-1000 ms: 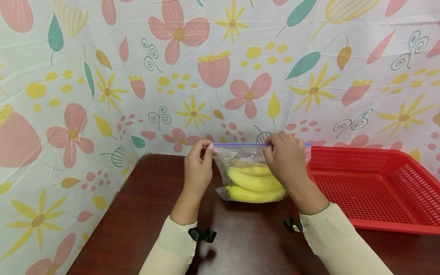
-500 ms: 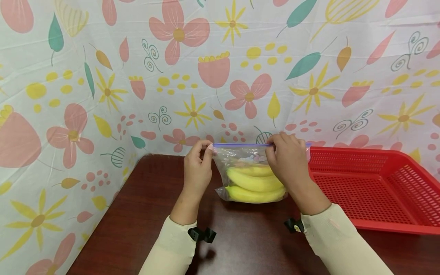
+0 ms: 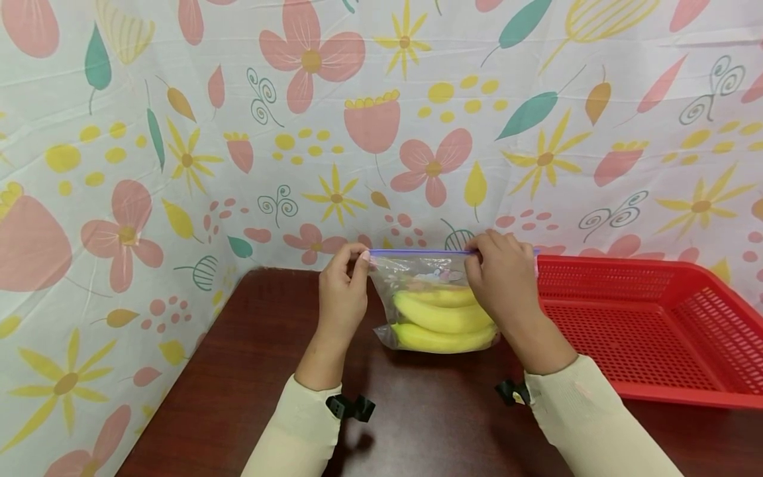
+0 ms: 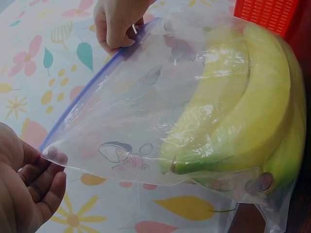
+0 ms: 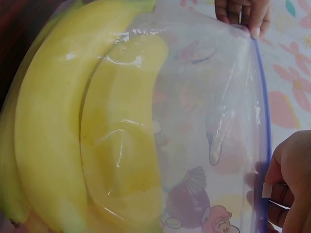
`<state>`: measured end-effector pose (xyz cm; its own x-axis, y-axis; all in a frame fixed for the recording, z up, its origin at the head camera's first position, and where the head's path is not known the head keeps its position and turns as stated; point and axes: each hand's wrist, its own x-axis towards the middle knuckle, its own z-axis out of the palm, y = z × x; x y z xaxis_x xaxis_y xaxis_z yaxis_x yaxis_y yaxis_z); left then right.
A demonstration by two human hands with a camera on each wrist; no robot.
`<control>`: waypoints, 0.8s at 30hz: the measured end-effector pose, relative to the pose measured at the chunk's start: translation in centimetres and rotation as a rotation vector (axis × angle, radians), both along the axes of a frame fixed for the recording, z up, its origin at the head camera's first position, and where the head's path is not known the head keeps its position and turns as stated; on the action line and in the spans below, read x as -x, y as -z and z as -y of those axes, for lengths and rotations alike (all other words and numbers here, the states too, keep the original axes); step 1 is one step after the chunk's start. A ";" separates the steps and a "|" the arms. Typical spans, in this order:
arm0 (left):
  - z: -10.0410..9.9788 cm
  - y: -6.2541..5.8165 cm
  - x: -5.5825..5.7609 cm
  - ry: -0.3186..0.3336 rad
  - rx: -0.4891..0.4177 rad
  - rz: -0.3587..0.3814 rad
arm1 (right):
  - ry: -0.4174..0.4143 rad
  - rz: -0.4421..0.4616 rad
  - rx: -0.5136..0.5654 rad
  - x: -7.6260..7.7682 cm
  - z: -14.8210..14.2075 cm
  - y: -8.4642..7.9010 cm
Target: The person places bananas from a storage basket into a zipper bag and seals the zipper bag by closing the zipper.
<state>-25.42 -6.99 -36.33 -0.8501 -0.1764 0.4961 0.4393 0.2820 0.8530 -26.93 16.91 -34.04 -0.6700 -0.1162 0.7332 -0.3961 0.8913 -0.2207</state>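
Note:
A clear zip bag point(image 3: 417, 271) with a purple zip strip stands on the table, printed with small cartoon figures. Inside it lie several yellow bananas point(image 3: 444, 318), green toward their tips in the left wrist view. My left hand point(image 3: 342, 285) pinches the bag's top left corner between thumb and fingers. Farther along the strip, my right hand point(image 3: 503, 285) pinches the zip point(image 5: 265, 111), thumb on the near side and fingers behind. The strip runs taut and straight between the two hands. Part of the bag's right side is hidden behind my right hand and wrist.
A red perforated plastic basket point(image 3: 626, 391) stands to the right, close beside the bag. The dark brown wooden table point(image 3: 250, 397) reaches back to a flower-printed cloth point(image 3: 334, 132) that hangs behind and to the left.
My right hand has slid slightly to the right along the purple zip strip. My left hand stays at the corner, and the bag with the bananas keeps its place.

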 end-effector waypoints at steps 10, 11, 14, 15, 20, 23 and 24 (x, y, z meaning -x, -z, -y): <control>0.2 0.1 0.2 -0.004 0.017 -0.025 | 0.028 0.071 0.006 -0.1 -0.6 0.0; 0.2 0.2 0.2 -0.006 0.020 -0.024 | 0.033 0.086 0.008 -0.1 -0.6 0.0; 0.2 0.2 0.2 -0.008 0.027 -0.019 | 0.050 0.117 0.010 -0.1 -0.8 0.0; 0.3 0.3 0.2 -0.009 0.027 -0.017 | 0.056 0.124 0.008 -0.1 -0.8 0.0; 0.3 0.3 0.3 -0.009 0.025 -0.021 | 0.066 0.117 0.004 -0.1 -1.1 -0.1; 0.3 0.2 0.3 -0.010 0.019 -0.026 | 0.065 0.105 0.003 -0.2 -1.3 -0.1; 0.2 0.2 0.3 -0.009 0.017 -0.027 | 0.065 0.105 0.004 -0.2 -1.4 -0.1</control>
